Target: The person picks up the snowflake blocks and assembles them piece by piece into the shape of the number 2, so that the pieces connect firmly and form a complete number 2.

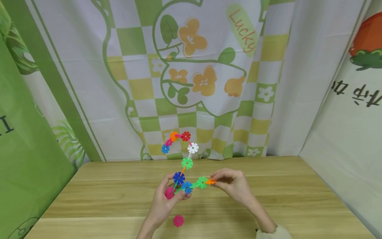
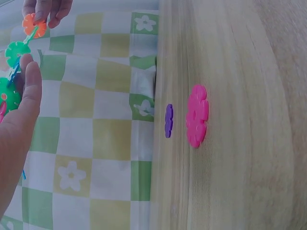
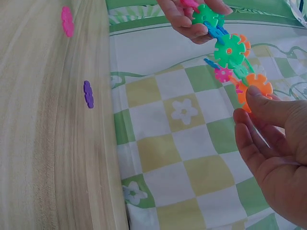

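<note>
Above the wooden table (image 1: 268, 199), the snowflake-piece chain (image 1: 187, 162) rises from the left hand (image 1: 167, 199), fingers clamped round its base; right hand (image 1: 231, 182) pinches the orange piece (image 1: 210, 181) at its sideways-pointing end.

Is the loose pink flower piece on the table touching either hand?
No, the pink flower piece lies alone on the table, apart from both hands.

The left hand (image 1: 167, 202) covers most of a pink disc (image 1: 169, 193) in the head view. The purple disc (image 2: 168, 120) does not show in the head view at all. In the left wrist view the picture's edge cuts off most of the snowflake chain (image 2: 13, 72) and the right hand (image 2: 47, 9). The right wrist view crops the left hand's wrist.
</note>
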`<state>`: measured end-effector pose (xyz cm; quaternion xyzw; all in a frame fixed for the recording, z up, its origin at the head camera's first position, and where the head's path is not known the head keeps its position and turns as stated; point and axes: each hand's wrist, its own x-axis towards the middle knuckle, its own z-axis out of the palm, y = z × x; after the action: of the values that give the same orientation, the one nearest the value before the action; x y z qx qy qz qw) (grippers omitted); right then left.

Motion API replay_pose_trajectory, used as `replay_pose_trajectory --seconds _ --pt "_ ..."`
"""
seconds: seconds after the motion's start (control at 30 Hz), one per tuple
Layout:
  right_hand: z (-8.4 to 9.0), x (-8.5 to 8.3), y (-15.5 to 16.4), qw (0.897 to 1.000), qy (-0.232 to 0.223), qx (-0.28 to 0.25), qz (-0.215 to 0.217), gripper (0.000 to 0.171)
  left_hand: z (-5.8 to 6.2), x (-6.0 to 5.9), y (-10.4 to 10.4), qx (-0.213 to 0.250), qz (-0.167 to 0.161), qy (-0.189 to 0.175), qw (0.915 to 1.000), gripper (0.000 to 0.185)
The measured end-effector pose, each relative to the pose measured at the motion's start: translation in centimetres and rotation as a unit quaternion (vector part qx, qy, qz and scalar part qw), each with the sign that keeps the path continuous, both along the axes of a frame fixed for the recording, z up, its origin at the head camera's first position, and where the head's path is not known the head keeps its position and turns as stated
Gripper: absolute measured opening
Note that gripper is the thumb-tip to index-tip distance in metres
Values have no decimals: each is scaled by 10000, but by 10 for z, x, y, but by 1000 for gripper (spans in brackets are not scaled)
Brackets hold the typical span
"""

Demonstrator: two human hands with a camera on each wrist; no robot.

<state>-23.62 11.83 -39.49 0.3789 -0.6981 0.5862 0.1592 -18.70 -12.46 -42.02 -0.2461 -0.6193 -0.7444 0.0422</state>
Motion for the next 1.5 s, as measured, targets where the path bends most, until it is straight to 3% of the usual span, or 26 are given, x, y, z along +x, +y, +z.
replay_pose_trajectory --seconds 0.3,0.5,0.6,0.83,1.03,1.13,1.37,1.5 --pt "1 0 -6 9997 -221 -37 88 19 2 3 -4 184 -1 -29 9998 44" --pt "4 0 -8 9994 -284 -114 169 30 3 4 -7 220 -3 104 9997 43" --pt "6 0 -8 9992 -402 -37 -10 34 4 5 -9 198 18 139 9997 43" --pt "8 2 -8 9892 -1296 486 -491 33 8 6 -13 83 208 92 9997 43" --pt "-5 -1 -10 9773 -1666 1045 -785 31 10 4 -11 160 120 236 9995 44" --pt "-14 -4 -14 9757 -1677 1243 -659 29 10 4 -10 162 110 261 9995 45" --pt "-33 -12 -37 9823 -905 1629 -164 27 12 4 -9 112 59 279 9995 46" --pt "-40 -16 -51 9815 -1087 1569 166 27 12 4 -8 82 61 350 9993 46"
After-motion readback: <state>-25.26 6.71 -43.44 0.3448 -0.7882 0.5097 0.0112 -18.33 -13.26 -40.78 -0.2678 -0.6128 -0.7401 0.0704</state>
